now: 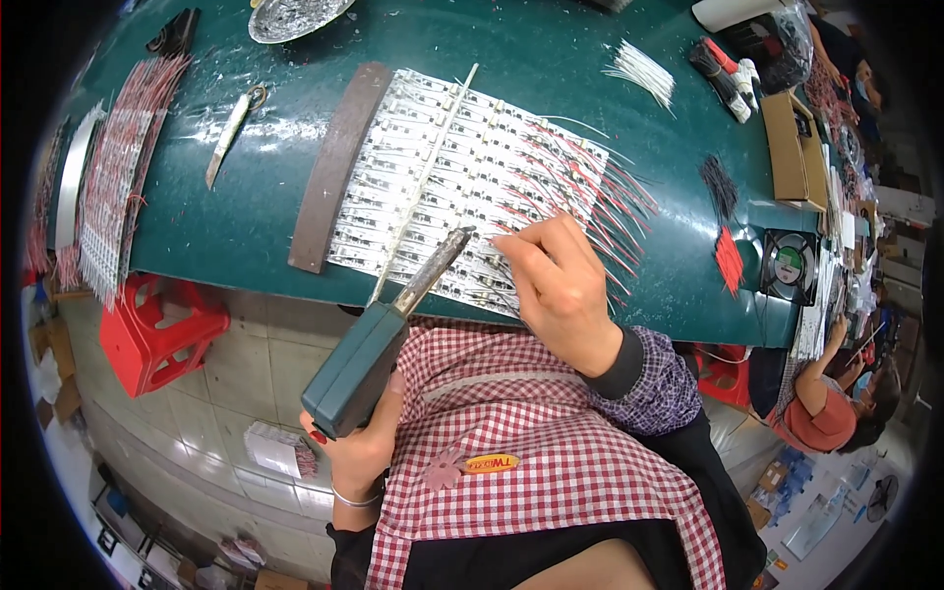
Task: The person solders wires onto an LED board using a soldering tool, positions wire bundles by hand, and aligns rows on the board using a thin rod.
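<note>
My left hand (364,444) is wrapped round the dark green handle of a soldering gun (359,359). Its metal tip rests over or just above a white panel of small circuit boards (379,187); contact cannot be made out. Close to the tip, my right hand (562,290) has thumb and forefinger pinched at the panel, and what they hold is too small to tell. Red and white wires (615,211) fan out from the panel's right side. Across the panel lies a thin pale strip (425,177), and a brown bar (339,167) lies along its left edge.
On the green table (216,221) are a knife (231,133), a metal dish (295,18), white wires (644,74), black wires (721,187), red wires (729,261) and a small fan (790,264). Wired panels (123,177) lie at left. Another person (821,403) sits at right.
</note>
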### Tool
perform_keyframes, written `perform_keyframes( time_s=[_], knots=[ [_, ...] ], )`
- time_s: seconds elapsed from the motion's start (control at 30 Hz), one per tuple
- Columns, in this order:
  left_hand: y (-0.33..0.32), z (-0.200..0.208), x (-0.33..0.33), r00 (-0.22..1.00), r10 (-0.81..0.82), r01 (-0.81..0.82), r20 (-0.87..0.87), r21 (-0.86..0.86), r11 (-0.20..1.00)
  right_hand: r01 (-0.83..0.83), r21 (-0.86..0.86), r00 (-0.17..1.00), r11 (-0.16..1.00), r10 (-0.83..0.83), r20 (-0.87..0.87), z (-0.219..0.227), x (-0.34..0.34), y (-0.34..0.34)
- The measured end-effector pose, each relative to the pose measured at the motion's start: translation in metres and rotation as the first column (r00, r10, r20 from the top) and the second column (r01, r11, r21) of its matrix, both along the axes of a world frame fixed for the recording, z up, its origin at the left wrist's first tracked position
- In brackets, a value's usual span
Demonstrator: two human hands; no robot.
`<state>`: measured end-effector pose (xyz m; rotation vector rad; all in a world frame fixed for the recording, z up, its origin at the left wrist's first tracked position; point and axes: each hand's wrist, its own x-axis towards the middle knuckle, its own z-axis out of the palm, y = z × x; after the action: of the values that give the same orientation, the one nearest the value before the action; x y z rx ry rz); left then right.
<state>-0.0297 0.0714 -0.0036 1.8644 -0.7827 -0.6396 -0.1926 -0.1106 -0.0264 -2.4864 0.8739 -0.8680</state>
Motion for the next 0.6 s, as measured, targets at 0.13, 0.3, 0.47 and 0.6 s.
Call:
perform_keyframes(
  time_s=[0.13,0.3,0.47,0.6],
  knots=[
    [-0.0003,0.0013,-0.0011,0.992,0.033,-0.032,-0.124,0.014,0.999,-0.005,0.015,1.0,1.0,0.005,0.012,-0.0029,0.0002,0.0017],
    [0.0027,-0.0034,-0.0033,1.0,0.004,-0.004,0.01,0.002,1.0,-0.008,0.023,1.0,1.0,0.008,-0.018,-0.0036,-0.0002,0.0025],
    [0.0064,-0.0021,0.001,0.996,-0.083,0.083,-0.029,0.025,0.996,-0.009,0.015,0.999,1.0,0.01,-0.038,-0.0026,-0.0007,0.0032],
    [0.007,-0.0027,0.0013,0.991,-0.134,0.135,-0.024,0.037,0.99,-0.011,-0.008,0.998,1.0,0.011,-0.059,-0.0044,0.0004,0.0042]
  ],
)
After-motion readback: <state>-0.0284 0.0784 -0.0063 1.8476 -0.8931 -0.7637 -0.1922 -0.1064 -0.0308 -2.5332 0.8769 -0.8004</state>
